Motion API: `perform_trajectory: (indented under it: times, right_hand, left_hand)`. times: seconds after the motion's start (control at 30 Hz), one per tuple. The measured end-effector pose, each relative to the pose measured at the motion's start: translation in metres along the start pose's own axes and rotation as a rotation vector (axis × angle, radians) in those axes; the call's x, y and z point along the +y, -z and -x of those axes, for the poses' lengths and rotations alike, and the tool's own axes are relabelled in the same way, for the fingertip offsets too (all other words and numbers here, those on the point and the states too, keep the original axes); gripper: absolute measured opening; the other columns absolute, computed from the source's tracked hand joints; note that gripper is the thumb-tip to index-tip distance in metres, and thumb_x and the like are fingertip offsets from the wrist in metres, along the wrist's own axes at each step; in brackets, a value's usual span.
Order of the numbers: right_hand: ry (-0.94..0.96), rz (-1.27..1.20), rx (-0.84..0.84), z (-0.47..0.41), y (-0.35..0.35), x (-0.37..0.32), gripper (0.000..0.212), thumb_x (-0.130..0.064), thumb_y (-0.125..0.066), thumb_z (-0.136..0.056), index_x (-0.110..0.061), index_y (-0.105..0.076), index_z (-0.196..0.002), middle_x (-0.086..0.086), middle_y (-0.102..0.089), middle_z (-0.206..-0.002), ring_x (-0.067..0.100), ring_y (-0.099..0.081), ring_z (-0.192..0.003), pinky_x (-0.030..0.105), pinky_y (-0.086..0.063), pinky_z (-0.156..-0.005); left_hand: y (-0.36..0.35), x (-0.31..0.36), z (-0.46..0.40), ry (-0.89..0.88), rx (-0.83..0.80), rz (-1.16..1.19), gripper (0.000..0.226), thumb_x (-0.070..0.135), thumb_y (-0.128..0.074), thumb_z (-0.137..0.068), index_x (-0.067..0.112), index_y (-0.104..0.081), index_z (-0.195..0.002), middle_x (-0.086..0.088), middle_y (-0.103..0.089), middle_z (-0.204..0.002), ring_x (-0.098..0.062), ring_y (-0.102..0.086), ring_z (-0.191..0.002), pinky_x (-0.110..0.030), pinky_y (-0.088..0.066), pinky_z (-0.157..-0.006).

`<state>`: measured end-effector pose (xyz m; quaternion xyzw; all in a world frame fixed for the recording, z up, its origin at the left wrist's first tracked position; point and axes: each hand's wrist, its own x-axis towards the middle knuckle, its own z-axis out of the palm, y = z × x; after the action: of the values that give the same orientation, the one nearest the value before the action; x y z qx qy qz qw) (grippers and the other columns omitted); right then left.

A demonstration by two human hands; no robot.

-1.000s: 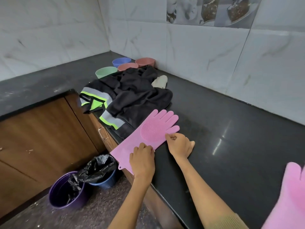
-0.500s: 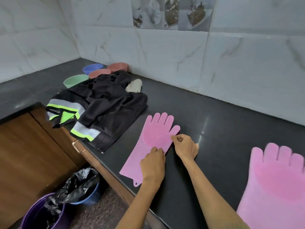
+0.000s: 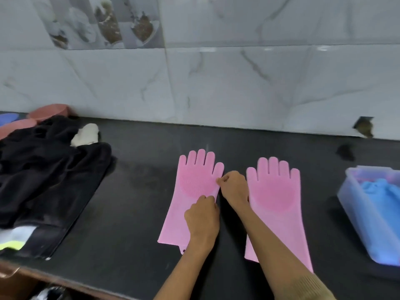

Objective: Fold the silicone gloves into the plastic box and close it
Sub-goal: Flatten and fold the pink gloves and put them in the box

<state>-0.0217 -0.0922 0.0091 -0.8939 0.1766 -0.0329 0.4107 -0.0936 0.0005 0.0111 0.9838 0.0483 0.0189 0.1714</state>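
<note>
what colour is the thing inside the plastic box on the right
Light blue, seen through the clear box in the head view.

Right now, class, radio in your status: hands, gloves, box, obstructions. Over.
Left hand and right hand pinching left pink glove's right edge. Right pink glove flat, untouched. Plastic box open, blue item inside. Nothing between gloves and box.

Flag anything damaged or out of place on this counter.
The wall tile at the right has a broken hole just above the counter. A black jacket lies heaped at the left, overhanging the counter's front edge.
</note>
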Motion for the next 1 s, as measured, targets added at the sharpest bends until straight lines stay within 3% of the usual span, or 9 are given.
perform_trajectory:
  times: [0.13, 0.3, 0.47, 0.57, 0.8, 0.9, 1.0]
  right_hand:
    - [0.008, 0.065, 0.04, -0.002, 0.012, 0.008, 0.02, -0.019, -0.058, -0.091, -0.002, -0.064, -0.084, 0.012, -0.068, -0.084, 0.024, -0.061, -0.074, 0.034, -0.049, -0.069]
    - [-0.022, 0.217, 0.101, -0.002, 0.022, 0.013, 0.018, -0.023, -0.055, -0.093, -0.008, -0.062, -0.084, 0.008, -0.067, -0.087, 0.019, -0.053, -0.067, 0.028, -0.041, -0.062]
    - [-0.013, 0.291, 0.15, 0.0, 0.03, 0.017, 0.014, -0.024, -0.056, -0.093, -0.014, -0.054, -0.084, 0.006, -0.066, -0.091, 0.022, -0.063, -0.078, 0.026, -0.042, -0.063]
    - [-0.045, 0.238, 0.14, 0.0, 0.03, 0.021, 0.015, -0.022, -0.057, -0.092, -0.008, -0.061, -0.094, 0.008, -0.068, -0.091, 0.023, -0.064, -0.081, 0.027, -0.045, -0.066]
    - [-0.089, 0.029, 0.142, 0.002, 0.035, 0.028, 0.018, -0.018, -0.064, -0.088, 0.0, -0.069, -0.089, 0.014, -0.07, -0.086, 0.024, -0.064, -0.073, 0.029, -0.049, -0.068]
    - [-0.073, -0.056, 0.171, 0.006, 0.04, 0.033, 0.018, -0.019, -0.065, -0.088, -0.002, -0.07, -0.084, 0.012, -0.071, -0.081, 0.021, -0.061, -0.067, 0.027, -0.049, -0.067]
    - [-0.084, -0.045, 0.269, 0.012, 0.048, 0.047, 0.02, -0.025, -0.061, -0.09, -0.01, -0.067, -0.079, 0.005, -0.069, -0.077, 0.018, -0.058, -0.066, 0.021, -0.04, -0.057]
  left_hand:
    - [-0.007, 0.019, -0.002, -0.074, -0.012, -0.003, 0.024, 0.025, -0.039, -0.098, 0.016, -0.059, -0.088, 0.0, -0.063, -0.092, -0.02, -0.059, -0.076, -0.028, -0.031, -0.06]
    - [-0.013, 0.04, 0.001, -0.141, -0.05, 0.039, 0.025, 0.024, -0.039, -0.098, 0.017, -0.062, -0.092, 0.0, -0.066, -0.095, -0.019, -0.063, -0.082, -0.027, -0.036, -0.061]
    - [-0.014, 0.049, -0.001, -0.169, -0.081, -0.001, 0.024, 0.024, -0.04, -0.098, 0.017, -0.063, -0.093, 0.0, -0.067, -0.095, -0.019, -0.064, -0.083, -0.027, -0.037, -0.061]
    - [-0.013, 0.052, -0.004, -0.173, -0.1, -0.052, 0.022, 0.023, -0.042, -0.097, 0.016, -0.062, -0.094, -0.001, -0.067, -0.095, -0.019, -0.064, -0.084, -0.027, -0.036, -0.06]
    - [-0.011, 0.056, -0.006, -0.113, -0.164, -0.057, 0.018, 0.024, -0.044, -0.097, 0.014, -0.059, -0.1, -0.003, -0.065, -0.101, -0.021, -0.063, -0.089, -0.027, -0.039, -0.063]
    - [-0.013, 0.057, -0.005, -0.077, -0.182, 0.018, 0.018, 0.028, -0.047, -0.096, 0.014, -0.058, -0.098, -0.004, -0.064, -0.1, -0.022, -0.062, -0.087, -0.029, -0.042, -0.064]
    - [-0.012, 0.06, -0.006, -0.085, -0.156, 0.118, 0.018, 0.027, -0.048, -0.094, 0.013, -0.059, -0.095, -0.005, -0.064, -0.096, -0.02, -0.055, -0.077, -0.028, -0.042, -0.063]
